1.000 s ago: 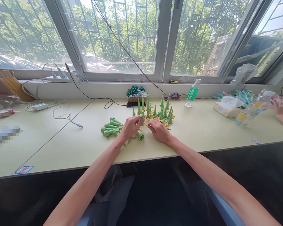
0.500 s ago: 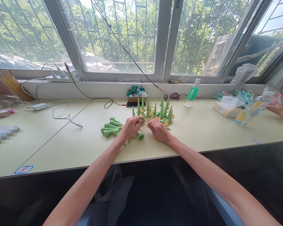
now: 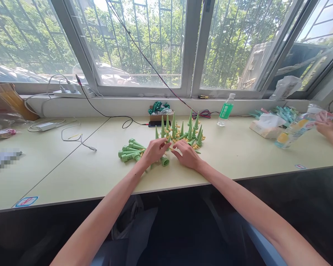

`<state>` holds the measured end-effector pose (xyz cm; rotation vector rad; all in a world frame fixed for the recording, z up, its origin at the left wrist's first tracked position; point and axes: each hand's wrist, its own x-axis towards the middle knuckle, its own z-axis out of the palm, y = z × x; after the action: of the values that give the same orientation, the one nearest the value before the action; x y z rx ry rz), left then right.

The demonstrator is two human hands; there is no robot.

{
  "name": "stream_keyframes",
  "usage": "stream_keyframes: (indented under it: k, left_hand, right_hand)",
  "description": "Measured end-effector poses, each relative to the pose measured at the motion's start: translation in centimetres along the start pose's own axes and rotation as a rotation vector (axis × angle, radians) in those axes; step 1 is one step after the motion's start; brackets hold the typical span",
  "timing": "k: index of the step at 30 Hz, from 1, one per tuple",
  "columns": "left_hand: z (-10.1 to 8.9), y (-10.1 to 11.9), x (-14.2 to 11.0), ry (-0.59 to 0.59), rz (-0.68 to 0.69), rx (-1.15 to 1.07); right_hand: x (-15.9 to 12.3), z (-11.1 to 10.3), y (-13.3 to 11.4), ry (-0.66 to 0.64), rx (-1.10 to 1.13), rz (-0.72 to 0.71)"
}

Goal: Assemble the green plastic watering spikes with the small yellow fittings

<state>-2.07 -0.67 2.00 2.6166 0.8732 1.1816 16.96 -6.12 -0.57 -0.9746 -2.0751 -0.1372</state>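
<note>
My left hand (image 3: 155, 150) is closed around a green plant watering spike (image 3: 169, 139), its pointed tip sticking up past the fingers. Against its side, the curled fingertips of my right hand (image 3: 188, 153) pinch a small yellow valve (image 3: 171, 148), mostly covered by the fingers. Several green spikes (image 3: 174, 125) with yellow valves stand upright just behind both hands. To the left, more green spikes (image 3: 129, 150) lie in a pile. One hollow green end (image 3: 164, 161) faces me beneath my left hand.
Behind the spikes are a phone (image 3: 156, 124) and a small box (image 3: 158, 117). A water bottle (image 3: 225, 111) and a tissue box (image 3: 266, 127) stand to the right. Another person's hand (image 3: 326, 126) is at the far right, near a bottle (image 3: 290, 136). A cable (image 3: 81, 140) lies left.
My right fingertips have shifted slightly at the yellow valve, while my left hand keeps its grip. The other person's hand has moved a little.
</note>
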Motion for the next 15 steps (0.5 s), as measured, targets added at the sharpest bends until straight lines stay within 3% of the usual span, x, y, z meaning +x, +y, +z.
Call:
stream_keyframes:
  k: [15]
  left_hand:
    - [0.21,-0.23,-0.11,-0.003,-0.016,-0.008]
  right_hand:
    - [-0.08,0.19,0.44,-0.031,0.009,-0.019]
